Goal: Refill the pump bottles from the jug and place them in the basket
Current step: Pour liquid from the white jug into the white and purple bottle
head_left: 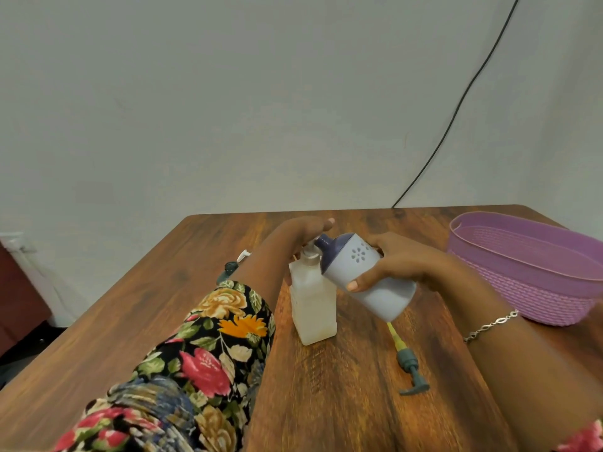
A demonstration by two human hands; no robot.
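A translucent square pump bottle stands upright on the wooden table, its pump removed. My left hand curls round its neck from behind; the fingers are partly hidden. My right hand grips a lavender jug with a dark purple spout, tilted left so that the spout meets the bottle's mouth. A grey pump head with a yellow tube lies on the table in front of the jug. The purple basket sits at the right, nothing visible inside.
A dark grey pump part and a small white piece lie behind my left forearm. A black cable runs down the wall to the table's far edge. At the far left, beyond the table, stands dark furniture.
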